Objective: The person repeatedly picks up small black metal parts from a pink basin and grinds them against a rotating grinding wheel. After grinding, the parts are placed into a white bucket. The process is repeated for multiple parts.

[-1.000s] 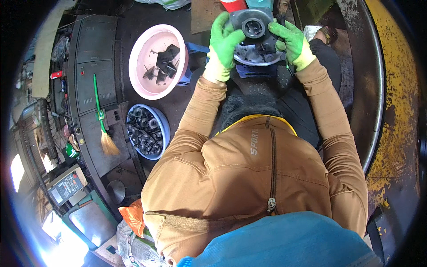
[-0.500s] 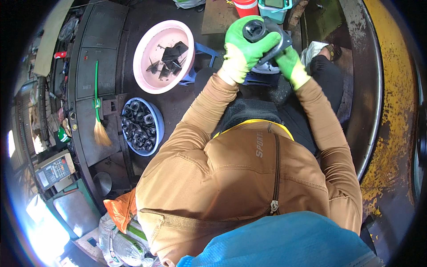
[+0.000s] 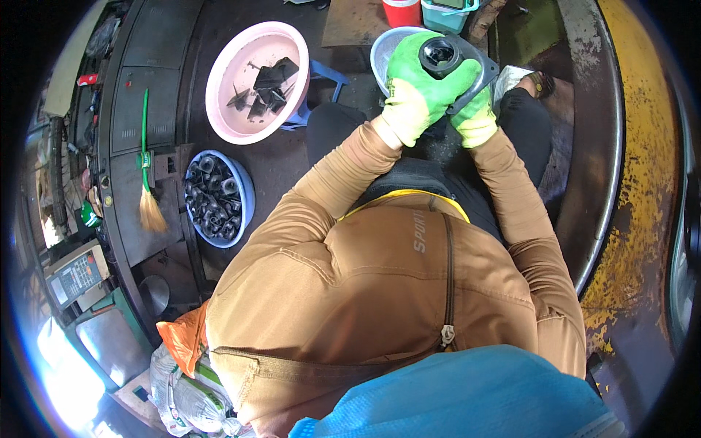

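Both my hands wear green gloves and hold a grey metal plate with a black round part in its middle. My left hand wraps over the plate from the left and its fingers reach across the black part. My right hand grips the plate's lower right edge from beneath. The plate is tilted, raised above my lap. A grey bowl sits just behind my left hand, partly hidden.
A pink basin with a few black parts stands at upper left on a blue stool. A blue basin full of black parts sits below it. A green-handled brush lies further left. A red cup and teal box are at top.
The plate has tilted up and shifted right in my hands. My left hand has moved from its left edge to cover the black part; my right hand dropped beneath it.
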Tool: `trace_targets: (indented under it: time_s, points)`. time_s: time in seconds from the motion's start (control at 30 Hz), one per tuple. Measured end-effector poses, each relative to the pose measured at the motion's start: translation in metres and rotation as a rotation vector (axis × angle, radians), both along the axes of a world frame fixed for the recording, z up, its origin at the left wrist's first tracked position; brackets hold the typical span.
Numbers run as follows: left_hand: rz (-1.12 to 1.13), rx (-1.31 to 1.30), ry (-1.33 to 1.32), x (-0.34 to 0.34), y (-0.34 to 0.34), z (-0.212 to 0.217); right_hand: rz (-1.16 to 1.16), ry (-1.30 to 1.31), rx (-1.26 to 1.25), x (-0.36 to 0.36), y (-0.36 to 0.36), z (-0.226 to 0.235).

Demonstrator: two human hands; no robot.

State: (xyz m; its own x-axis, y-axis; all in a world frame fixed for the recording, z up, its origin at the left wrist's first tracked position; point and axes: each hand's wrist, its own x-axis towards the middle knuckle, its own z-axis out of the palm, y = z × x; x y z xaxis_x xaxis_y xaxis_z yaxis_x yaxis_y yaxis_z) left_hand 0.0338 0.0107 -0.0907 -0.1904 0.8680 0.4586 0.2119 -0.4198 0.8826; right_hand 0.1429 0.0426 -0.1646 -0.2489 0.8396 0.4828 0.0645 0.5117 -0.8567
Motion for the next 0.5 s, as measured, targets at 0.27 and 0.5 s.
trace_targets:
  time_s: [0.27,0.5]
  points:
    - [-0.236,-0.213,-0.064,-0.02,-0.003,0.001,0.296,-0.03,-0.215,0.015,-0.002,0.013]
    - [-0.522,-0.164,0.153,-0.039,0.005,0.013,0.593,0.054,-0.414,0.026,-0.007,0.029]
